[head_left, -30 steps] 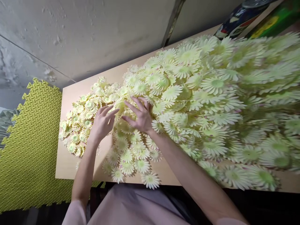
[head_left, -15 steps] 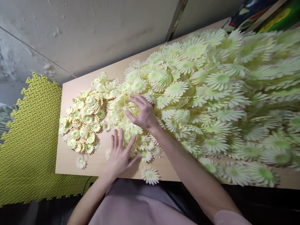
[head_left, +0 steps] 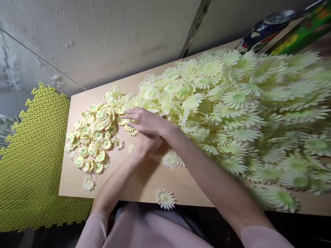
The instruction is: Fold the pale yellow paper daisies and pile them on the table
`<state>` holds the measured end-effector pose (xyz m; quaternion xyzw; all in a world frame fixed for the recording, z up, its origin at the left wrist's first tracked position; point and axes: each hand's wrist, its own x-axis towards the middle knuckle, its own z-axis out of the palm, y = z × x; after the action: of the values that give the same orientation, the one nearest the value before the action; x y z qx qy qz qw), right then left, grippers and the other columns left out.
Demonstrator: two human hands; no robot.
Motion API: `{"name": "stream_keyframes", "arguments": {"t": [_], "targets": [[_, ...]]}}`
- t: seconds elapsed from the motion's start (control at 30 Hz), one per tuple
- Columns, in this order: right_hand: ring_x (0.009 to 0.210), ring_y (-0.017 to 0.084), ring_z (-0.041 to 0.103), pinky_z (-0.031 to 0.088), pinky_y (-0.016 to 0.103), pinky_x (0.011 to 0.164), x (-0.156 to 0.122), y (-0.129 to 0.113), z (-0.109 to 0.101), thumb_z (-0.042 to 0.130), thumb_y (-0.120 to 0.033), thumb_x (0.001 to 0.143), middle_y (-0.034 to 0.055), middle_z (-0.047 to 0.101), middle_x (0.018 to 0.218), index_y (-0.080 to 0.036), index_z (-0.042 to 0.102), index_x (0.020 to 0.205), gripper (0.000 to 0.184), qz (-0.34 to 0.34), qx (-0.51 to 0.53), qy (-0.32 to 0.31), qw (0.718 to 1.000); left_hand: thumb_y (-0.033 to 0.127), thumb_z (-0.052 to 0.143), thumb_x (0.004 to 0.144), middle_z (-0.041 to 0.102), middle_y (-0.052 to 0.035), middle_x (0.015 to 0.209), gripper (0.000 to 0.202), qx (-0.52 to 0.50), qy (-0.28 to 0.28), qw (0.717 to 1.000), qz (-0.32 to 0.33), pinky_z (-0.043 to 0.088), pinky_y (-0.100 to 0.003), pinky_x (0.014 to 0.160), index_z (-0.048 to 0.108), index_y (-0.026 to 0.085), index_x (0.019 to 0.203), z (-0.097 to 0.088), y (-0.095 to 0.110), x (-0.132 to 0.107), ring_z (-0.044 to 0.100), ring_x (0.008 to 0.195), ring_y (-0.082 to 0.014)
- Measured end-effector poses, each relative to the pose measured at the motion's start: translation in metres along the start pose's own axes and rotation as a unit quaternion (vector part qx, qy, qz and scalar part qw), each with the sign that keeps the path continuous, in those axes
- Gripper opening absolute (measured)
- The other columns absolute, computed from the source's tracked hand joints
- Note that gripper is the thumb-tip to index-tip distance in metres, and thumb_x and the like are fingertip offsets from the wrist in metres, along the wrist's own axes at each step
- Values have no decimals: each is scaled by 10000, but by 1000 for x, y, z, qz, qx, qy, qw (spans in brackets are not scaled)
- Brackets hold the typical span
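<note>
Pale yellow-white artificial daisy heads (head_left: 192,101) with greenish centres lie in a large heap over the wooden board (head_left: 124,179). At the left end sits a smaller pile of daisy heads (head_left: 95,134). My right hand (head_left: 144,120) reaches over the stretch between both piles, its fingers apart and touching the flowers there. Just below it is my left hand (head_left: 148,143), crossed under my right wrist at the heap's near side. Its fingers are hidden by my right hand. A single daisy head (head_left: 165,198) rests at the board's near edge.
A yellow-green foam mat (head_left: 36,162) stands at the left end of the board. Along the back runs a grey, flaking wall (head_left: 103,41). A dark blue can (head_left: 266,31) and a green packet (head_left: 302,31) are at the back right.
My left hand has moved up and right, under my right hand. My right hand has shifted slightly left. Flowers near the front middle have been pushed back, baring more board.
</note>
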<state>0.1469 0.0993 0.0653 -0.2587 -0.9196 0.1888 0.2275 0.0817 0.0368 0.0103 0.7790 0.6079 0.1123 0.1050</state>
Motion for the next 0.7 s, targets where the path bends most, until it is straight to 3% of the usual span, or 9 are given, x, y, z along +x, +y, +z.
{"name": "stream_keyframes", "arguments": {"t": [0.07,0.13,0.2,0.3,0.37,0.43,0.5,0.6,0.7], "targets": [[1296,313,529,409,550,1119,2,18,6,621,-328,910,59,645,1345,-248,695,1236,344,58,-49,-40,996,284,570,877,623,-174,1322,438,14,-13,1000,22,355,-553,1132,587,154,1295,-4,-7,-13,522,1288,-391],[1281,348,519,390,610,1109,-2,36,8,636,-356,899,63,672,1294,-254,734,1165,302,101,-79,-36,991,354,578,879,514,-155,1462,501,40,11,998,53,330,-601,1122,541,223,1361,-7,-17,-30,428,1368,-407],[1254,358,521,374,634,1101,-10,50,6,613,-271,902,73,687,1261,-228,764,1092,246,125,-107,14,986,392,532,913,466,-119,1518,499,53,52,994,74,346,-562,1117,511,264,1395,-11,-27,-48,401,1395,-357],[1238,357,520,401,621,1060,-23,60,-2,541,-163,908,92,683,1267,-180,766,1074,279,146,-122,85,978,529,549,888,503,-69,1498,547,41,93,992,73,328,-547,1131,511,322,1392,-19,-44,-67,415,1375,-314],[1270,349,507,397,601,1077,-28,59,-9,543,-175,910,105,671,1290,-158,740,1137,300,153,-120,115,974,566,533,882,541,-77,1462,597,-1,125,990,70,343,-529,1128,491,284,1406,-28,-55,-73,453,1328,-298],[1345,342,460,346,600,1132,-30,51,-18,587,-261,912,88,619,1378,-181,676,1256,365,141,-111,130,975,439,390,973,607,-95,1376,499,-66,150,985,53,411,-465,1082,456,227,1420,-36,-67,-72,515,1257,-249],[1438,351,358,246,641,1178,-32,36,-27,640,-394,889,33,493,1514,-264,573,1378,510,118,-99,129,980,306,281,1014,635,-125,1305,434,-103,148,983,-12,478,-396,999,446,177,1395,-41,-78,-66,580,1155,-205],[1510,377,204,107,694,1190,-47,1,-41,635,-578,852,-16,311,1624,-339,455,1462,679,89,-108,118,983,260,336,1002,666,-157,1175,353,-49,120,990,-48,490,-403,951,524,127,1270,-42,-90,-54,578,1091,-238],[1525,426,93,35,710,1178,-84,-38,-42,608,-702,798,43,125,1677,-304,347,1529,873,51,-117,56,990,266,436,977,644,-161,1190,335,-1,108,993,-37,461,-449,986,517,130,1273,-38,-95,-43,536,1092,-268]]}}
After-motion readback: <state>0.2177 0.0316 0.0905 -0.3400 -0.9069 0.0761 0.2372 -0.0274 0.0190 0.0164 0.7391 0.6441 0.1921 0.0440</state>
